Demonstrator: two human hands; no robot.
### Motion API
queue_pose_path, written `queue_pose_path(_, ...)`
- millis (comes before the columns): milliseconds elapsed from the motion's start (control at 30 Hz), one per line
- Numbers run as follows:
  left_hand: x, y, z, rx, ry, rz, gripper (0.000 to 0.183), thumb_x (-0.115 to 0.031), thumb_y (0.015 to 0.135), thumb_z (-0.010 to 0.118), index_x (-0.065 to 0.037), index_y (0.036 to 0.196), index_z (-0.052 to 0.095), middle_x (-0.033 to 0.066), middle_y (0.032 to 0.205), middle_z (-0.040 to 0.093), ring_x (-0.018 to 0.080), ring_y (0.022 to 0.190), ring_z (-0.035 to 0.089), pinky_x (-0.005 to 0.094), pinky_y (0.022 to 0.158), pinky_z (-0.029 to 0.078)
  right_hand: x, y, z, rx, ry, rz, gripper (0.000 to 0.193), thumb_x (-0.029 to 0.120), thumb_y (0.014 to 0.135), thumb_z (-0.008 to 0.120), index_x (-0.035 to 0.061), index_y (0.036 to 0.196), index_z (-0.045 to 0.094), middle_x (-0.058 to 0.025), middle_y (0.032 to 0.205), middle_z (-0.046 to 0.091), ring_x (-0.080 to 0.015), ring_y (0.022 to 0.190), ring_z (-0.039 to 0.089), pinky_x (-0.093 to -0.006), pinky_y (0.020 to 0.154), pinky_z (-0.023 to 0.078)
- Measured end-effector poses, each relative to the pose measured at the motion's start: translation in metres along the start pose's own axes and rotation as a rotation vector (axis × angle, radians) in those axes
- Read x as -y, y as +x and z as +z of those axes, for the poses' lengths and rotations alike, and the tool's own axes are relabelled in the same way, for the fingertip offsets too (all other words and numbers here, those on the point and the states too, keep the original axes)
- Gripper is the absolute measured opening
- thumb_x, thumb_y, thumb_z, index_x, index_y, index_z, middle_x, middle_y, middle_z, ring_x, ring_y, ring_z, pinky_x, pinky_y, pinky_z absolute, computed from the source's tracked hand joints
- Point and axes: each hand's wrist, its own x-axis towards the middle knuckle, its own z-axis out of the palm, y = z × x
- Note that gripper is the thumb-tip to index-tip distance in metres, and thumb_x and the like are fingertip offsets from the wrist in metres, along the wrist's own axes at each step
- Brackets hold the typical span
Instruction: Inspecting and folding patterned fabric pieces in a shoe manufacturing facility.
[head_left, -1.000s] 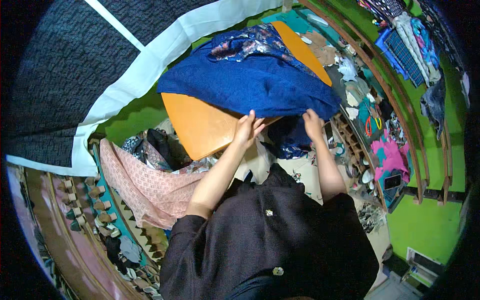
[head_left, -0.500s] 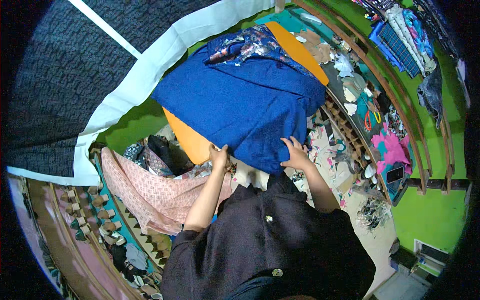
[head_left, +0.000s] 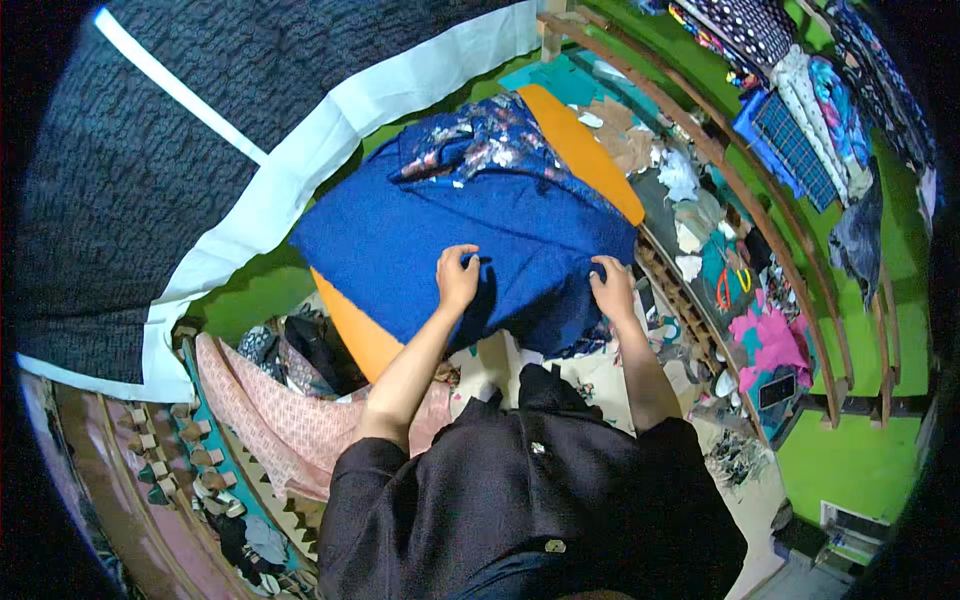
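A large blue cloth (head_left: pixel 430 235) lies in front of me, draped over a flat orange board (head_left: pixel 575 135). At its far end a dark blue floral fabric (head_left: pixel 490 140) is bunched up. My left hand (head_left: pixel 459 280) is over the middle of the blue cloth, thumb and fingers bent and apart, holding nothing. Beside the cloth's right edge is my right hand (head_left: pixel 612 292), its fingers bent and apart with nothing seen between them. The cloth's near edge hangs in folds towards me.
Pale pink patterned fabric (head_left: pixel 270 410) spills at the lower left. To the right, a bench with scraps holds scissors (head_left: pixel 735 285), pink cloth pieces (head_left: pixel 768 345) and a phone (head_left: pixel 777 390). Folded fabrics (head_left: pixel 790 150) hang on the right. A dark white-edged cloth (head_left: pixel 120 200) fills the upper left.
My left hand has left the near left edge and moved forward over the blue cloth. My right hand has shifted to the cloth's right edge. The whole view has tilted a little.
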Motion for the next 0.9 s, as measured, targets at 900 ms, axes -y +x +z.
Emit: queue_pose_path(900, -0.021, 0.139, -0.132, 0.383, -0.078, 0.185, 0.019, -0.009, 0.07, 0.061, -0.004, 0.089, 0.062, 0.0119, 0.087, 0.063, 0.0267, 0.084, 0.059, 0.0326, 0.078, 0.043, 0.063, 0.037, -0.047, -0.014, -0.163, -0.082, 0.039, 0.015, 0.069, 0.058, 0.0142, 0.107, 0.057, -0.0087, 0.092, 0.062, -0.0255, 0.088, 0.057, -0.0374, 0.08, 0.03)
